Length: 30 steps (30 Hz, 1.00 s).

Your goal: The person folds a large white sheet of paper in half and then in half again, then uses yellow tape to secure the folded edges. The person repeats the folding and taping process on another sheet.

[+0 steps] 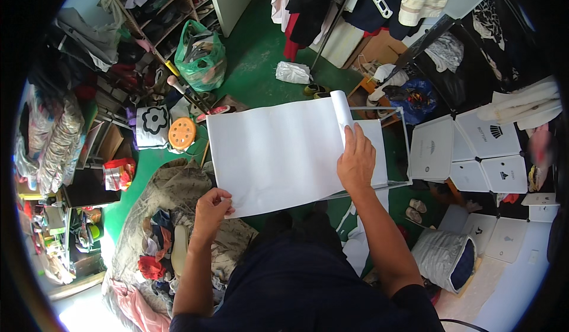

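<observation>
A white smooth sheet (275,154), perhaps paper or plastic film, stretches across in front of me. Its right side is wound into a roll (341,110). My left hand (214,203) pinches the near left corner between thumb and fingers. At the right, my right hand (358,158) lies over the roll, fingers pointing away from me and the thumb along its left side. Beneath and beyond the roll shows a flat white surface (377,145) beside a pale tubular frame (405,145). The sheet hides most of whatever supports it.
Clothes lie heaped on a camouflage cloth (173,190) at left. An orange round stool top (182,133) and a green plastic bag (200,54) stand farther off. White cube storage cabinets (484,132) line the right. A stuffed silver bag (440,254) sits at lower right.
</observation>
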Each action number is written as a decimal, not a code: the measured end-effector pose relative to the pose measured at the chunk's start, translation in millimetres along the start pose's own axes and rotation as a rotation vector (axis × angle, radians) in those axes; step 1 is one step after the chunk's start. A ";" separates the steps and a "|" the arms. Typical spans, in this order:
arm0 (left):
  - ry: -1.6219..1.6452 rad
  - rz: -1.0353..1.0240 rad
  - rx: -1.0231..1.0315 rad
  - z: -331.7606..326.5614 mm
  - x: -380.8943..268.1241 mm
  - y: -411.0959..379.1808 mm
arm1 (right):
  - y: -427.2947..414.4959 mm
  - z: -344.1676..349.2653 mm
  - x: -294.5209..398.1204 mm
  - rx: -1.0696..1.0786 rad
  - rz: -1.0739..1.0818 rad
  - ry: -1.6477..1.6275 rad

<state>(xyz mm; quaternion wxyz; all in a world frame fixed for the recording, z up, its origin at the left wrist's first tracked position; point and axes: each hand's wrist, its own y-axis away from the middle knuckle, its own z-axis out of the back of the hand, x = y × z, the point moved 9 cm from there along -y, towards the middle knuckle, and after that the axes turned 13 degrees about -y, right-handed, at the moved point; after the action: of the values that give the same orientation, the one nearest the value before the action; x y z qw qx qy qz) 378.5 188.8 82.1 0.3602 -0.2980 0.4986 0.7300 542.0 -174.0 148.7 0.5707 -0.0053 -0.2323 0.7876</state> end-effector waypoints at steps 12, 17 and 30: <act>0.053 0.066 -0.015 42.6 34.0 21.8 | -21.0 8.6 -22.2 0.020 -0.025 0.083; -0.010 0.083 -0.045 56.2 43.6 29.0 | -19.3 -7.8 -22.1 0.045 0.119 0.067; 0.014 0.124 -0.060 68.3 61.1 37.9 | -21.3 -24.6 4.0 0.138 -0.003 -0.094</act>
<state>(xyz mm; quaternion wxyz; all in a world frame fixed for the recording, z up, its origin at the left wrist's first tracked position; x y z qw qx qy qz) 307.7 257.9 75.2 0.3017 -0.2822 0.4965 0.7634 566.4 -156.4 135.7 0.5592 0.0715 -0.2040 0.8004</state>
